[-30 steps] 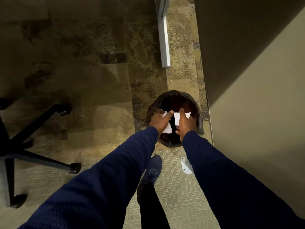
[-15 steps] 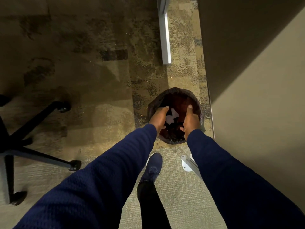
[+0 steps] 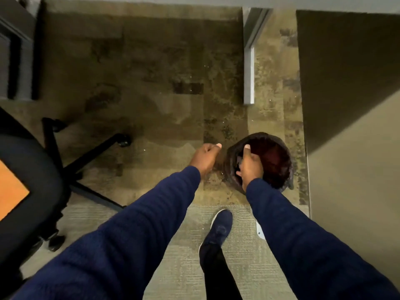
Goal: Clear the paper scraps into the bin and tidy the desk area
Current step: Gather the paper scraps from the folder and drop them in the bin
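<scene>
The white paper scraps that both hands were holding over the bin (image 3: 275, 161) are gone from sight, likely dropped inside, and now the left hand (image 3: 204, 158) is curling empty beside it while the right hand (image 3: 249, 165) is hanging over its rim.

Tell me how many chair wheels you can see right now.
2. One wheel sits far out on the carpet, left of the left hand; another wheel sits near, under the chair seat. Others may be hidden.
</scene>
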Demonstrator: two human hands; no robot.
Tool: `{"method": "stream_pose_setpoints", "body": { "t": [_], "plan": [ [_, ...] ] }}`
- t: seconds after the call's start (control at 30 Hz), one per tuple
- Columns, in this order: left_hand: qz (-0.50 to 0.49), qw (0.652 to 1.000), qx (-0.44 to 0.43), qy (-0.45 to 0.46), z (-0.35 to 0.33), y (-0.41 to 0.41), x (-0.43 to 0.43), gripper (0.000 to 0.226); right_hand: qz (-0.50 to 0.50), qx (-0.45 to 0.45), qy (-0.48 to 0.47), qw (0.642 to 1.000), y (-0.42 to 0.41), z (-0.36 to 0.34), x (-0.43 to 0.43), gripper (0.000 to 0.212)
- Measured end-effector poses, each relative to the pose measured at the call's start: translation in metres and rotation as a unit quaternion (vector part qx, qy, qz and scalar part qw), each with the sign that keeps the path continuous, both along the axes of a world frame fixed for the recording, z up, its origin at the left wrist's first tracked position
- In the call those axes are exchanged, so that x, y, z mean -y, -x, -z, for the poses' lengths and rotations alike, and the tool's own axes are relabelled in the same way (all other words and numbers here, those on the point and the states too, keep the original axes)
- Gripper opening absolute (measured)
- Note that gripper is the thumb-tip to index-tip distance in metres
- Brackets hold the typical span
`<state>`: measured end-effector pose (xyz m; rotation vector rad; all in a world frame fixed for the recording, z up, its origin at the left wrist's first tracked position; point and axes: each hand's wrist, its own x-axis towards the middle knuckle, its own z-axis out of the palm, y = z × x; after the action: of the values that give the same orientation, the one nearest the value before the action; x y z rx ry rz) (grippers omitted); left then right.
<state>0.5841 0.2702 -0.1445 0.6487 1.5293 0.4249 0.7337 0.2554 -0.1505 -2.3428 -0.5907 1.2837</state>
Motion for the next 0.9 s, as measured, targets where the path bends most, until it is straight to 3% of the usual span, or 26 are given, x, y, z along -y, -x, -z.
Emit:
{"method": "stream_pose_setpoints", "body": {
  "t": [0.17,0.53,0.9],
  "plan": [
    [-0.035,0.999,-0.019,-0.029,-0.028,0.091,0.010,0.022,-0.105,0.027,-0.033,0.993,0.102,-0.038,-0.003,0.062],
    [-0.106,0.986,-0.099,-0.082,-0.075,0.286,0.052,0.026,-0.243,-0.022,-0.089,0.966,0.311,-0.083,0.008,0.040],
    [-0.228,0.963,-0.093,-0.115,-0.120,0.437,0.099,0.026,-0.340,-0.063,-0.147,0.927,0.488,-0.105,0.031,0.034]
  ]
}}
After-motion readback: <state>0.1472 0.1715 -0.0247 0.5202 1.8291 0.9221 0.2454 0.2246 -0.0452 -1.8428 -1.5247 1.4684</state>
